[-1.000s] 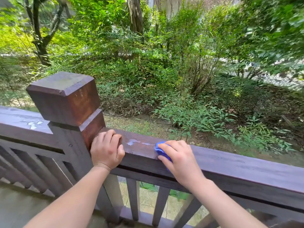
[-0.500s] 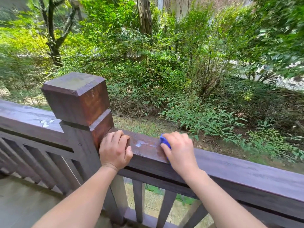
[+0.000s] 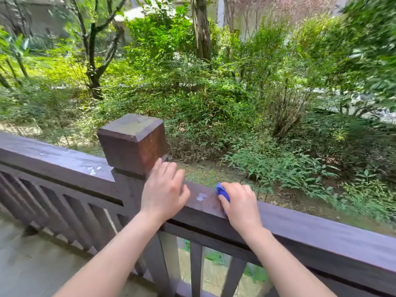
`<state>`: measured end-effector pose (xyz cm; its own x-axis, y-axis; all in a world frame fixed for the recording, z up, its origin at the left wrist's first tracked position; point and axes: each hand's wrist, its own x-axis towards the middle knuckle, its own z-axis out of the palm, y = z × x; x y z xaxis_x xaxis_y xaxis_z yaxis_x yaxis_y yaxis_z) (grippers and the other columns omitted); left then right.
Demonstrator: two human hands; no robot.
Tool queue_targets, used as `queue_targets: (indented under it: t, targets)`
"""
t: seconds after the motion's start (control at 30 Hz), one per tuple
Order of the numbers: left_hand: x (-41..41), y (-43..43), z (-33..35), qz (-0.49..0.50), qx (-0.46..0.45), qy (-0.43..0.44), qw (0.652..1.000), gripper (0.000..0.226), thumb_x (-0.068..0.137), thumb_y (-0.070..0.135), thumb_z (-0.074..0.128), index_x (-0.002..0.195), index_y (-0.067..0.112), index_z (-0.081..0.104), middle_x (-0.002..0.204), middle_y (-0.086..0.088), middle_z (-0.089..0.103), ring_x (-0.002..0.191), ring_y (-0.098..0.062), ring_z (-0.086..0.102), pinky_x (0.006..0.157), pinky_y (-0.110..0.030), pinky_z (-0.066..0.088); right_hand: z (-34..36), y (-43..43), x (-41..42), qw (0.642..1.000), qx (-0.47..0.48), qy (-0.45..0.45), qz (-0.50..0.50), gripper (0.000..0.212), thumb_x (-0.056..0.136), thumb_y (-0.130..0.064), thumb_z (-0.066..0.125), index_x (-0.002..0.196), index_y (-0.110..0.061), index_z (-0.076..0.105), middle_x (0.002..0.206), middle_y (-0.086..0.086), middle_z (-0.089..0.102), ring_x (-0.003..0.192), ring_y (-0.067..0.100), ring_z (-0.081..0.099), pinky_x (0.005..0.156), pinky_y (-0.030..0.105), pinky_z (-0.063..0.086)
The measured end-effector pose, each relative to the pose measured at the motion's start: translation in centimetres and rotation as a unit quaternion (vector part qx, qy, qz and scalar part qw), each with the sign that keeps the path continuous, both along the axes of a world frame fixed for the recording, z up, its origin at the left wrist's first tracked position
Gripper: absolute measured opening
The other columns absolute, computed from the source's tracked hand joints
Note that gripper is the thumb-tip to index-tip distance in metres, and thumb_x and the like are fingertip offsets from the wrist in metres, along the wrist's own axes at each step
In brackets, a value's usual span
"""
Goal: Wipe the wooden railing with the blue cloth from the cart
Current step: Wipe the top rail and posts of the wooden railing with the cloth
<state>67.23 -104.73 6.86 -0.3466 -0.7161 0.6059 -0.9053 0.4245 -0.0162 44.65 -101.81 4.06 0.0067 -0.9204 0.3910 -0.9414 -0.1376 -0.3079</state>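
**Cloth pressed on rail beside post**

Garden (image 3: 214, 93) fills the upper half: shrubs, trees, low leafy plants, a bare dirt strip just behind the rail. Edges of the view are blurred.

Dark wooden rail (image 3: 321, 232) runs from left edge down to right edge, slats under it, deck floor (image 3: 32, 264) at lower left. Square post (image 3: 132, 142) with a bevelled cap stands up through the rail left of centre. Pale spots (image 3: 94, 169) on the rail top left of the post; another pale spot (image 3: 201, 196) on the rail top right of the post, between the two hands.

Left hand (image 3: 164, 191) lies palm down on the rail top, touching the post's right side, fingers loosely spread and bent, holding nothing.

Right hand (image 3: 240, 204) is on the rail top just right of the pale spot, fingers curled down over the cloth (image 3: 222, 192), clamping it flat against the wood. Cloth is blue, mostly hidden under the hand; only its left edge and a sliver by the thumb show. It touches the rail, near the spot, not over it.

No containers in view, cart not in view
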Motion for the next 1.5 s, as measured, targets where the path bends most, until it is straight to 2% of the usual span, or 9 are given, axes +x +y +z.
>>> queue_targets:
  t: [0.1,0.23,0.47,0.63,0.77,0.93,1.1,1.3,1.5]
  targets:
    - [2.3,-1.2,5.6,0.053,-0.134,-0.038,0.989,0.027,0.079,0.026,0.058,0.099,0.008,0.063,0.118,-0.02,0.06,0.122,-0.04,0.051,0.123,-0.055,0.025,-1.3,1.7,2.2,0.994,-0.022,0.044,0.093,0.031,0.085,-0.035,0.063,0.115,-0.029,0.058,0.107,-0.005,0.065,0.091,0.028,0.055,0.074,0.041,0.048]
    - [5.5,-3.1,9.4,0.125,-0.098,-0.076,0.984,0.036,0.082,0.026,0.057,0.111,0.006,0.064,0.126,-0.024,0.062,0.124,-0.043,0.054,0.114,-0.058,0.036,-0.7,0.0,-0.6,0.997,-0.004,0.042,0.06,0.037,0.088,-0.037,0.061,0.123,-0.028,0.058,0.112,-0.003,0.066,0.096,0.029,0.056,0.083,0.042,0.048]
    - [6.3,-5.1,8.0,0.038,-0.22,0.01,0.975,0.032,0.077,0.014,0.058,0.104,0.016,0.075,0.107,-0.009,0.075,0.098,-0.033,0.07,0.086,-0.044,0.054,-1.8,0.4,2.2,0.986,-0.034,0.073,0.143,0.034,0.086,-0.042,0.058,0.117,-0.03,0.056,0.109,-0.008,0.065,0.091,0.025,0.057,0.074,0.038,0.05]
    - [6.9,-5.6,7.5,0.005,-0.261,0.019,0.965,0.031,0.073,0.011,0.061,0.1,0.014,0.077,0.107,-0.01,0.076,0.099,-0.033,0.071,0.086,-0.043,0.054,-0.3,-1.9,2.9,1.0,-0.007,-0.004,0.015,0.029,0.088,-0.035,0.059,0.116,-0.025,0.061,0.108,0.0,0.067,0.095,0.032,0.054,0.082,0.04,0.046]
    - [6.7,-5.4,7.7,-0.001,-0.259,0.034,0.965,0.031,0.072,0.011,0.062,0.099,0.014,0.077,0.107,-0.01,0.076,0.1,-0.033,0.072,0.087,-0.043,0.054,-2.1,0.3,4.0,0.984,-0.038,0.05,0.166,0.029,0.087,-0.039,0.053,0.113,-0.028,0.058,0.107,-0.007,0.065,0.091,0.027,0.056,0.077,0.04,0.05]
    - [6.6,-5.5,7.5,0.004,-0.259,0.04,0.965,0.031,0.072,0.012,0.062,0.099,0.015,0.077,0.108,-0.008,0.076,0.101,-0.031,0.072,0.087,-0.042,0.054,-0.2,-2.9,3.2,1.0,0.002,0.015,0.02,0.031,0.09,-0.034,0.057,0.119,-0.024,0.06,0.112,0.001,0.065,0.098,0.031,0.053,0.086,0.041,0.045]
    - [6.8,-5.7,7.4,0.012,-0.27,0.046,0.962,0.03,0.074,0.013,0.061,0.099,0.016,0.078,0.106,-0.009,0.076,0.1,-0.031,0.072,0.087,-0.042,0.053,-1.6,-1.2,5.5,0.979,-0.027,0.063,0.193,0.033,0.086,-0.038,0.058,0.117,-0.029,0.055,0.111,-0.007,0.063,0.092,0.026,0.055,0.078,0.037,0.049]
    - [6.7,-5.8,7.3,0.01,-0.265,0.044,0.963,0.029,0.076,0.014,0.06,0.099,0.016,0.077,0.105,-0.008,0.075,0.099,-0.031,0.071,0.087,-0.042,0.054,-0.1,-4.9,6.8,0.999,0.008,0.034,0.038,0.034,0.093,-0.039,0.05,0.125,-0.028,0.052,0.12,-0.004,0.059,0.104,0.028,0.05,0.087,0.038,0.042]
    - [6.9,-6.0,7.1,0.005,-0.281,0.04,0.959,0.029,0.077,0.015,0.058,0.099,0.016,0.077,0.105,-0.009,0.075,0.098,-0.032,0.071,0.086,-0.043,0.054,-1.6,-3.6,6.2,0.968,-0.018,0.083,0.237,0.037,0.087,-0.042,0.054,0.122,-0.031,0.051,0.118,-0.009,0.06,0.098,0.024,0.054,0.081,0.037,0.048]
